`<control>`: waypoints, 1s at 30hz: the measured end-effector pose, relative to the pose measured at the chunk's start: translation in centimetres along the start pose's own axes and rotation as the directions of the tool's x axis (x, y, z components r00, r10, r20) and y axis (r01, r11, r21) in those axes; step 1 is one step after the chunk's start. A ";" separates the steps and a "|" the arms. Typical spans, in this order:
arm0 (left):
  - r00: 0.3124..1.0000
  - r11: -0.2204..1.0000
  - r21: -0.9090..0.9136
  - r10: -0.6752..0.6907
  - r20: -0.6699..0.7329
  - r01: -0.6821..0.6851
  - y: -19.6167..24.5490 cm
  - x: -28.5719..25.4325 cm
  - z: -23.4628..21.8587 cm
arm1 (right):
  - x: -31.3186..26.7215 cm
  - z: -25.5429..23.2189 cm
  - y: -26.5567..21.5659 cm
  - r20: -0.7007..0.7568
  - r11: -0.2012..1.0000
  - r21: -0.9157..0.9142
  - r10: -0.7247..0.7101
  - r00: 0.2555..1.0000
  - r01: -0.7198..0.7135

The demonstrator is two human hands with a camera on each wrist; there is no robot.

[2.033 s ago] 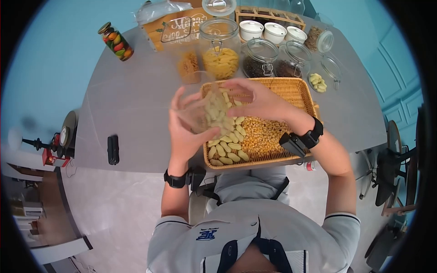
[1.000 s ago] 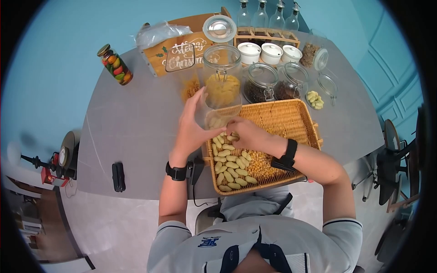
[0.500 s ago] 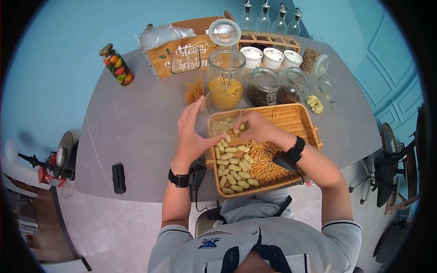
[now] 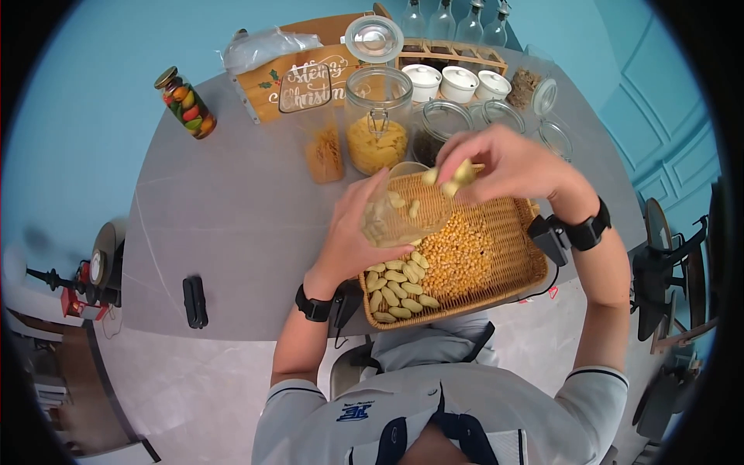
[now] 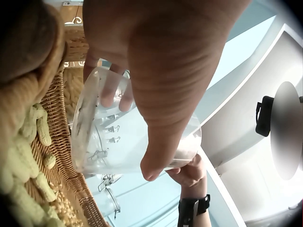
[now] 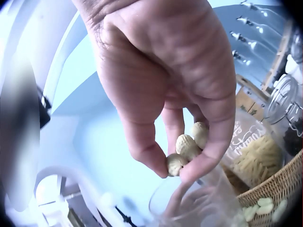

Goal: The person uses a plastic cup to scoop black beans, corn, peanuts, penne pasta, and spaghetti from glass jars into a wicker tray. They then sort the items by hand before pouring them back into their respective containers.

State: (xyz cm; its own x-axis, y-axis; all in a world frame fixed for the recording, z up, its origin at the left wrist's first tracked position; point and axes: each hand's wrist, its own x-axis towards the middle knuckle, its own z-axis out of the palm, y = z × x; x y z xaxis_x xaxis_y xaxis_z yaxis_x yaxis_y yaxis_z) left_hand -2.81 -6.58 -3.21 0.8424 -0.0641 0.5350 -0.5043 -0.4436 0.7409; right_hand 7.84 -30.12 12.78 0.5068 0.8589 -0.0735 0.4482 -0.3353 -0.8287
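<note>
Peanuts with pale, knobbly shells (image 6: 187,145), three rounded ends showing, are hanging between the pinching thumb and fingers of a person's right hand (image 4: 508,167), just beside the mouth of a clear, round, plastic-looking cup (image 5: 125,146). With the basket as the dial and twelve lying away from the person, the left hand (image 4: 356,221) is gripping the cup at ten o'clock, thumb opposite fingers. Whether peanuts showing through its wall are lying inside or behind, one cannot tell.

Good handling here is probably calling for a light pinch that spares the shells, fingertips centred low over the mouth, and a steady left grip that is not squeezing the wall.

Loose peanuts (image 4: 399,291) are lying at eight o'clock in the rectangular tan wicker basket (image 4: 515,232), beside orange-yellow corn kernels (image 4: 457,252). On the grey tabletop (image 4: 232,201), a clear glass jar of yellow pasta (image 4: 377,136) is standing at eleven, white lidded pots (image 4: 459,84) are lining up at twelve, and a slim black case (image 4: 195,302) is lying between eight and nine. Blue walls (image 4: 101,116) are rising beyond; pale flooring (image 4: 194,380) is showing below.
</note>
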 end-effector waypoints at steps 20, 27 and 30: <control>0.989 0.994 0.061 0.080 0.126 -0.089 0.0 -0.3 -0.5 | 4.9 7.3 2.3 0.604 0.811 -0.523 0.136 0.785 0.262; 0.993 0.999 0.016 0.049 0.105 -0.051 -0.4 -0.3 -0.4 | 3.8 5.9 3.2 0.497 0.885 -0.324 -0.141 0.856 0.334; 0.999 0.999 -0.031 0.016 0.038 -0.014 -0.7 -0.3 -0.5 | 1.5 3.0 2.2 0.225 0.953 -0.131 -0.239 0.945 0.272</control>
State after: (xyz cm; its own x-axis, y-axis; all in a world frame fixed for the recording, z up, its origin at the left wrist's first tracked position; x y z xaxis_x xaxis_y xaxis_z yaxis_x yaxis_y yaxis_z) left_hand -2.76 -5.78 -3.69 0.8411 -0.1049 0.5307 -0.5220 -0.4144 0.7455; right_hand 7.34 -28.42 9.19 0.2066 0.9784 0.0036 0.6613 -0.1369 -0.7375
